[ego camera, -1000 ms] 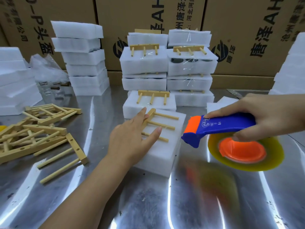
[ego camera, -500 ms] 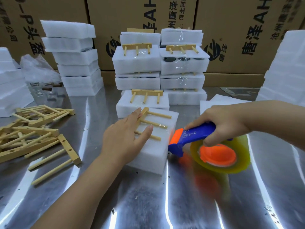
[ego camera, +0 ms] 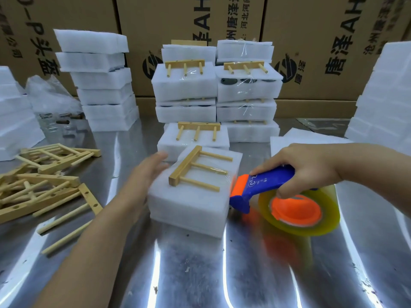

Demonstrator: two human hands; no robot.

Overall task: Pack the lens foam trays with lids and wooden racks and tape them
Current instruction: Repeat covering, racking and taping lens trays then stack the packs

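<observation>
From the head camera, a lidded foam tray (ego camera: pixel 191 203) sits in the middle of the shiny metal surface (ego camera: pixel 222 274), turned at a slight angle. A wooden rack (ego camera: pixel 185 167) lies flat on top of it, its three pegs pointing right.

The two hands are on opposite sides of the tray. The left hand (ego camera: pixel 144 181), somewhat blurred, has straight fingers laid against the tray's left side. The right hand (ego camera: pixel 307 167) is wrapped around the blue handle of a tape dispenser (ego camera: pixel 266 185). The dispenser's orange head touches the tray's upper right edge, and its yellowish roll with an orange hub hangs just beside the tray. A glossy film shows over the peg tips there.

Behind the tray stand finished packs (ego camera: pixel 184 87), stacked in two columns with racks on top. Plain foam stacks (ego camera: pixel 100 85) rise at the left. A loose pile of racks (ego camera: pixel 44 181) lies on the surface at the left, well apart from the tray. Cardboard boxes (ego camera: pixel 311 41) line the back.
</observation>
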